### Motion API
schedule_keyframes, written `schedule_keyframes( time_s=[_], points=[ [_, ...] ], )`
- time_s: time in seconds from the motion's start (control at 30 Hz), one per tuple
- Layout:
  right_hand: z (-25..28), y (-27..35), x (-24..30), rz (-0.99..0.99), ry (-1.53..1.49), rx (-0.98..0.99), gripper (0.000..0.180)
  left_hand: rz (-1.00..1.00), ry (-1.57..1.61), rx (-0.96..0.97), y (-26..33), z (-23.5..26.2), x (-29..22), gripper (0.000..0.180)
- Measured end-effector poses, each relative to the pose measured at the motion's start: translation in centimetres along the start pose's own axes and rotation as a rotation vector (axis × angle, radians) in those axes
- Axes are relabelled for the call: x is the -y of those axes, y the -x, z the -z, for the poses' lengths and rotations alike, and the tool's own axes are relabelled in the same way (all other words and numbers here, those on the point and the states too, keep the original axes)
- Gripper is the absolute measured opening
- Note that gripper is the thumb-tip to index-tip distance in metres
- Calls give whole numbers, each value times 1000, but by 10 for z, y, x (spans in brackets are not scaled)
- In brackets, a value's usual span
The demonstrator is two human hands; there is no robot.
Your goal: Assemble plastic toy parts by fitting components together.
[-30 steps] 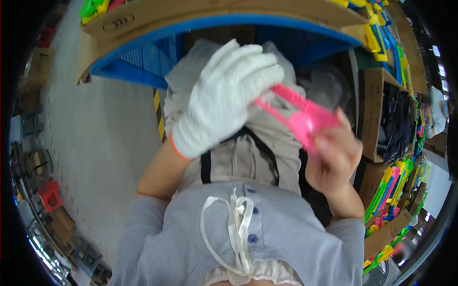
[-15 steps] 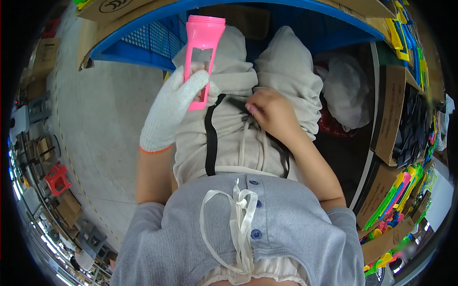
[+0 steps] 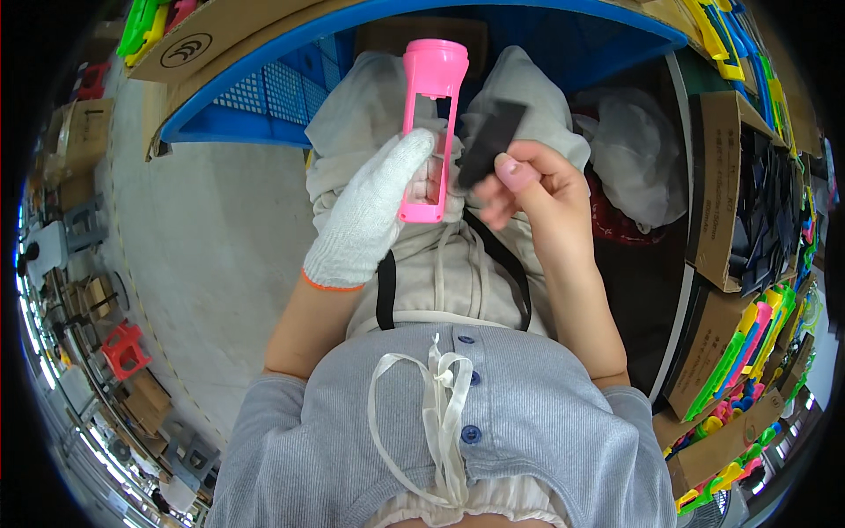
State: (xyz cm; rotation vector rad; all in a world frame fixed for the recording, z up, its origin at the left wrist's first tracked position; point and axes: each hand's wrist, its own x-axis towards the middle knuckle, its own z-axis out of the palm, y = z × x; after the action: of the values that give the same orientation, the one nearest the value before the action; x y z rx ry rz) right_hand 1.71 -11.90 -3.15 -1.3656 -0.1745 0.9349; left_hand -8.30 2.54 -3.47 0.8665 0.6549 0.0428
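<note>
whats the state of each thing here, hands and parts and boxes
left hand: in a white glove, gripping the pink plastic casing
pink plastic casing: upright, a window cut through it
right hand: bare, pinching the black flat piece
black flat piece: tilted, beside the casing, not in it
blue crate: open, past the knees
cardboard boxes: open, holding coloured parts

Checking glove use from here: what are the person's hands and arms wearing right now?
The left hand wears a white knitted work glove with an orange-edged cuff at the wrist. The right hand is bare, with no glove. Both forearms are uncovered; short sleeves of a grey ribbed top end above the elbows. No watch, ring or band shows.
</note>
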Motion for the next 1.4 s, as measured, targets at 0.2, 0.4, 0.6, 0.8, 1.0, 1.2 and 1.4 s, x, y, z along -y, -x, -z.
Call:
schedule_keyframes(
  time_s=[0.2,0.4,0.6,0.8,1.0,1.2,1.4],
  points=[
    [-6,6,2,326,-54,34,17,-108,-41,62,-1,-5,14,38],
    [-14,-4,-7,597,335,-174,14,-240,-211,-39,2,-24,24,30],
    [-18,-2,-3,449,170,-48,10,-526,-550,-109,3,-26,29,21],
    [-13,5,11,366,47,25,14,-618,-536,-11,3,-34,16,18],
    [-21,3,6,667,356,-184,12,-437,-446,-52,4,-38,13,16],
    [-15,5,7,705,245,-245,14,-542,-541,-187,5,-35,0,17],
    [-23,1,8,523,152,-123,16,-540,-363,-156,2,-40,19,19]
  ],
)
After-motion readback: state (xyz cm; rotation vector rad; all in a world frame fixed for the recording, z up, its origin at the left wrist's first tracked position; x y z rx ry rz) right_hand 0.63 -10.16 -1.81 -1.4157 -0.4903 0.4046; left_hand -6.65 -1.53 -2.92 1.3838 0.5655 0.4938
